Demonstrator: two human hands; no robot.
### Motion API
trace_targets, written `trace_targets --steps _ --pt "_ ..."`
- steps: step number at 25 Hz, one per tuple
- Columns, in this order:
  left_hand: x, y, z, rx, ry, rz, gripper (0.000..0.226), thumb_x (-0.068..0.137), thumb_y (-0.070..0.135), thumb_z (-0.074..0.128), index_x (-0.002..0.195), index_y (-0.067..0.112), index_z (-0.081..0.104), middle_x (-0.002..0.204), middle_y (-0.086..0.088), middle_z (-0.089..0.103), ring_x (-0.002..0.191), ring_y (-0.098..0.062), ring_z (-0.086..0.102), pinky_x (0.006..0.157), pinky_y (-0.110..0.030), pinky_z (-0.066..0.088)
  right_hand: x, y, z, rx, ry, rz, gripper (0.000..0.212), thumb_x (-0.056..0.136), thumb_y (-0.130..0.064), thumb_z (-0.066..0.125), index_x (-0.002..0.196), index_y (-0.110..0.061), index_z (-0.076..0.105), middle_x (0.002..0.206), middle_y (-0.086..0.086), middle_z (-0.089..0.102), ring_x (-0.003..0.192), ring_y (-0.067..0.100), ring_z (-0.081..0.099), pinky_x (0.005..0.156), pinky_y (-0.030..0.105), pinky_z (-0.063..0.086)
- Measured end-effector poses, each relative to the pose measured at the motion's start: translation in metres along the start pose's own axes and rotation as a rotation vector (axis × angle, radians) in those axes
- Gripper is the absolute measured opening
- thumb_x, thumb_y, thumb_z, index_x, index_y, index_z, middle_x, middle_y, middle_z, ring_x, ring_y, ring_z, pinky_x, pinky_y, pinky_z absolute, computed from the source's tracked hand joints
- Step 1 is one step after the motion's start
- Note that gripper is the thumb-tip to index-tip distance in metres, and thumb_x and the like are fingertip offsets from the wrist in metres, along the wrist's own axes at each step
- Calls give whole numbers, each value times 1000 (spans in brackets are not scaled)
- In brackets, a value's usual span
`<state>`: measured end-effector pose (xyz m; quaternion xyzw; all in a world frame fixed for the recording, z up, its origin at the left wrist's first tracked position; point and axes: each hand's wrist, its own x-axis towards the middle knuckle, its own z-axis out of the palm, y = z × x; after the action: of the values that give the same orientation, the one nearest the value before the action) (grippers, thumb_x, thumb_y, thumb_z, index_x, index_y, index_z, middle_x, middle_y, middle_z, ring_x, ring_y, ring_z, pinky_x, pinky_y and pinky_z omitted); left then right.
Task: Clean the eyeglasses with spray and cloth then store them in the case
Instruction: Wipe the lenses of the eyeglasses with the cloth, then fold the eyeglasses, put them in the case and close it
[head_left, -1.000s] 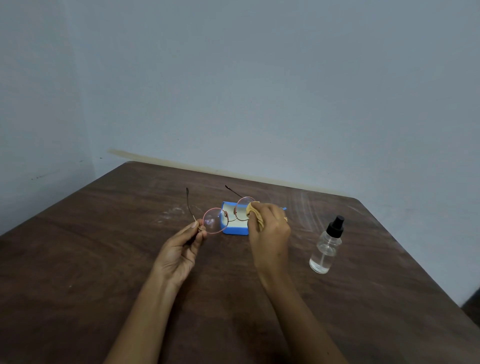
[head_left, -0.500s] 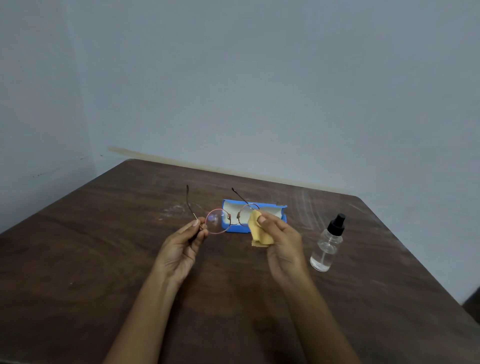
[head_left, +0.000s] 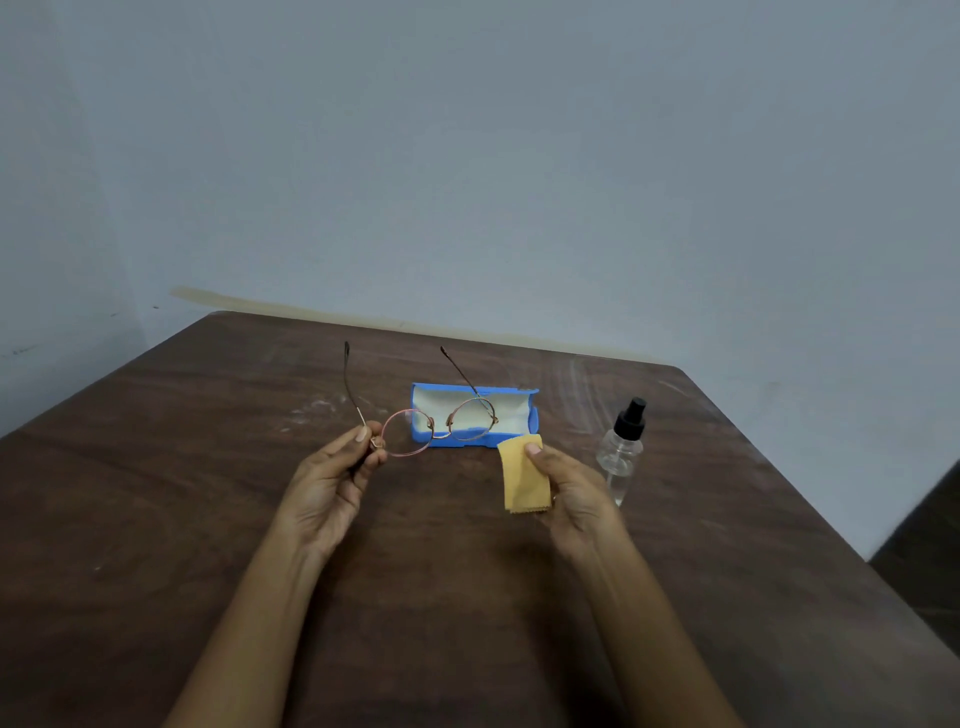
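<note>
rose-gold, round-rimmed glasses (head_left: 408, 432) are held clear of the table (head_left: 208, 519) by the left hand (head_left: 332, 483). the frame is pinched at the hinge on the person's left, between the thumb and curled fingers. both temples are unfolded and pointed away from the person, toward the wall (head_left: 467, 156). the lenses are faced toward the camera.

the lens on the right is seen against the cream lining of the case (head_left: 532, 410). whether frame and case are in contact cannot be told from this single view. the case is blue and is laid open on the table, near its middle.

a yellow cloth (head_left: 524, 478) is grasped by the right hand (head_left: 571, 493). the thumb is pressed on its upper corner and the fingers are curled beneath it. its zigzag lower edge is seen hanging free. the cloth is held just below and to the right of the right-side lens, near it but apart from it, with its top corner overlapping the front wall of the case in view.

a clear bottle (head_left: 621, 457) with a black spray top is stood upright on the table, right of the case and just behind the right hand. its lower part is partly hidden by that hand.

pale smears are noted on the dark brown wood, left of the glasses and behind the bottle. the wall is plain grey-blue.
</note>
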<state>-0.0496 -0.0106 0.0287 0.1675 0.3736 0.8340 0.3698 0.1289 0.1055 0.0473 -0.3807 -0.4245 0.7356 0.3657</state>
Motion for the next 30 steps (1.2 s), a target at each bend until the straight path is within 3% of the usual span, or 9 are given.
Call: trace_targets --steps 5,10,15,18,21,24,30 --pt "-4 -9 1 118 -66 -14 44 90 -2 42 61 8 73 52 1 64 49 -4 61 51 -8 49 -1 1 -23 -190 85 -60 7 84 -14 63 87 -9 66 82 9 63 72 21 56 56 33 47" --pt "-8 -19 3 286 -144 12 31 89 -5 41 78 6 67 52 1 65 49 -3 60 54 -8 49 -3 4 -47 -252 154 -77 19 85 -3 58 101 7 61 68 9 58 45 7 57 40 19 47" --pt "-12 -27 5 442 -231 69 27 86 -5 46 76 7 68 53 1 64 50 -3 56 56 -10 48 2 12 -66 -353 281 -57 20 85 -3 59 104 4 62 94 16 60 83 26 56 64 32 49" --pt "-14 -29 7 542 -250 129 22 86 -6 46 80 4 64 52 3 64 49 -1 53 57 -10 48 3 13 -68 -476 351 -98 10 83 -8 63 93 -6 66 100 15 61 87 29 58 67 44 54" --pt "-15 -29 8 613 -232 173 21 86 -7 48 83 6 65 51 4 64 49 -1 54 58 -10 49 -1 12 -65 -758 457 -176 12 82 -19 65 94 -18 68 102 9 64 95 27 60 72 40 53" --pt "-14 -31 8 656 -205 206 19 86 -8 48 91 1 64 53 2 63 49 -1 54 57 -10 48 -7 14 -63 -945 510 -242 21 83 -25 63 103 -22 65 108 8 67 103 26 57 74 28 40" --pt "-14 -30 8 657 -198 220 18 86 -8 47 89 0 63 49 4 62 49 -1 54 58 -11 47 -9 15 -63 -865 503 -291 19 85 -16 59 103 -14 62 104 12 66 95 24 57 68 23 37"
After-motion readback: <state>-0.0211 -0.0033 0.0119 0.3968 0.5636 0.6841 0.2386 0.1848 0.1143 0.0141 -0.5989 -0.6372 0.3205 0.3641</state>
